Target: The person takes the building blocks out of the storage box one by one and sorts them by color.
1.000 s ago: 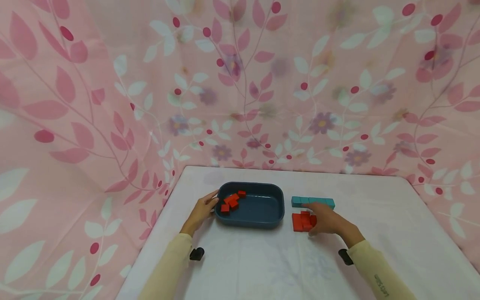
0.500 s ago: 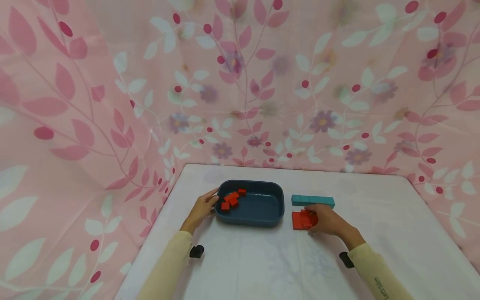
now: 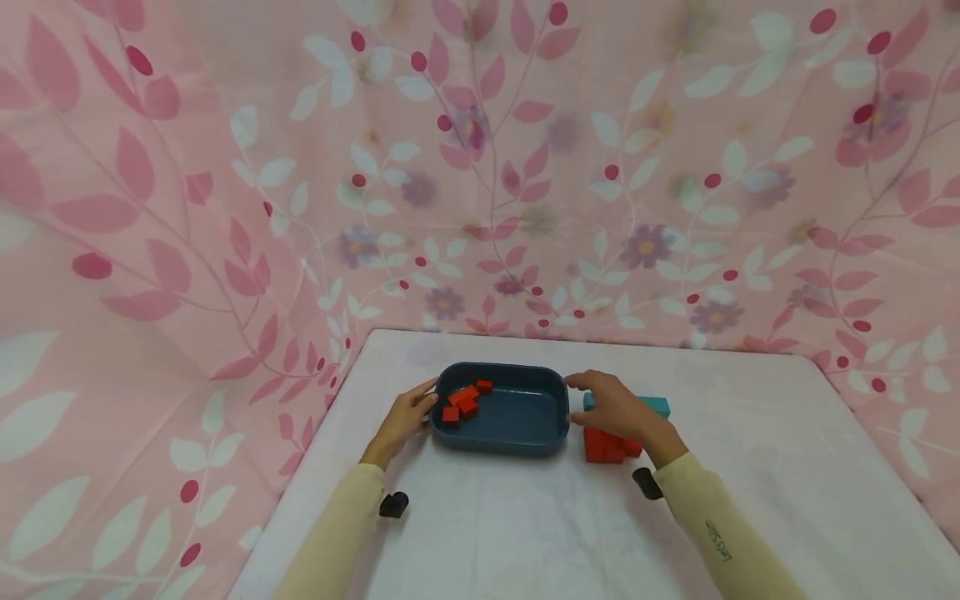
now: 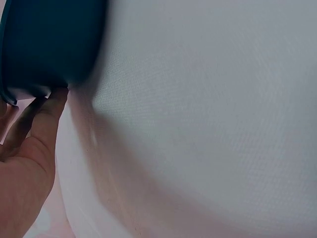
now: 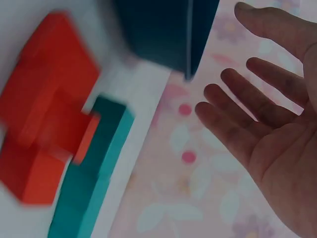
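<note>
A dark blue rounded rectangular dish (image 3: 517,417) stands on the table with several red blocks (image 3: 467,406) at its left end. My left hand (image 3: 401,425) holds the dish's left end, thumb near the rim; in the left wrist view its fingers (image 4: 47,116) touch the dish's underside edge. My right hand (image 3: 615,404) hovers at the right end, fingers spread. From the right wrist view, its palm (image 5: 282,134) is bare and a gap separates it from the dish (image 5: 158,34). Below that hand lie more red blocks (image 3: 600,450), partly covered in the head view.
A row of teal blocks (image 3: 655,406) lies behind the right-hand red blocks, partly hidden by my right hand. White cloth covers the table (image 3: 495,525). Pink floral fabric (image 3: 480,208) hangs behind the table's far edge and along the left.
My right hand has left the red blocks on the right and moved left and away from me to the dish's right end. The left hand and dish have stayed put.
</note>
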`<state>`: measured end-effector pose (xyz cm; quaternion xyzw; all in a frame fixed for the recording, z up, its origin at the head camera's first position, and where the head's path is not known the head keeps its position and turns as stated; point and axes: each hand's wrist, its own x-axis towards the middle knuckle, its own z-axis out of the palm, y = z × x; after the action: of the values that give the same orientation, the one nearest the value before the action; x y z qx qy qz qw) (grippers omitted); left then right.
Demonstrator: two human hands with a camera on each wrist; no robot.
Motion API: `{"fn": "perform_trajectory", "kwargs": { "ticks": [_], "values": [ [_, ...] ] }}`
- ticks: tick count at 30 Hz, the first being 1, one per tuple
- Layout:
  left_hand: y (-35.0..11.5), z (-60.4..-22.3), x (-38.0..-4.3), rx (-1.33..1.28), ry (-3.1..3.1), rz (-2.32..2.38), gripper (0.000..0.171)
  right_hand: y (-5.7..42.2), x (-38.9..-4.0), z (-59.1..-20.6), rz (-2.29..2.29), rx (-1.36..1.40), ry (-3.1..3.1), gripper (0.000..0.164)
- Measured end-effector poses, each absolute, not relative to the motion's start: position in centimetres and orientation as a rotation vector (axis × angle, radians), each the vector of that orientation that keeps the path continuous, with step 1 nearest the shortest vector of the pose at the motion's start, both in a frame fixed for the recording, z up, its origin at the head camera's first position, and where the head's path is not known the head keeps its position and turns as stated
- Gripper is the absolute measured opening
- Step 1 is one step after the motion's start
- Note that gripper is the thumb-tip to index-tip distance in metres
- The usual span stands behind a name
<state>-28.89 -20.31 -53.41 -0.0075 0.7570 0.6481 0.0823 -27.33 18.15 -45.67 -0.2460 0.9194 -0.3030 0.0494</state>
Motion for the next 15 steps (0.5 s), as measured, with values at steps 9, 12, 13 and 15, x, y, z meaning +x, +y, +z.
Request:
{"fn": "perform_trajectory", "kwargs": {
  "ticks": [9, 12, 13, 15],
  "values": [
    [-20.3, -53.7, -28.6, 0.013, 2.284, 1.951, 0.046, 9.7, -29.3, -44.9, -0.936, -1.031, 2.713, 0.056],
    [-20.3, -53.7, -28.7, -0.002, 2.290, 1.951, 0.046, 7.4, -29.9, -45.2, -0.906, -1.098, 2.693, 0.053],
    [-20.4, -53.7, -28.7, -0.005, 2.289, 1.950, 0.046, 6.7, -30.0, -45.3, -0.908, -1.119, 2.685, 0.052],
    [-20.4, -53.6, -28.8, -0.011, 2.289, 1.948, 0.046, 5.5, -30.4, -45.7, -0.901, -1.149, 2.674, 0.050]
  ]
}}
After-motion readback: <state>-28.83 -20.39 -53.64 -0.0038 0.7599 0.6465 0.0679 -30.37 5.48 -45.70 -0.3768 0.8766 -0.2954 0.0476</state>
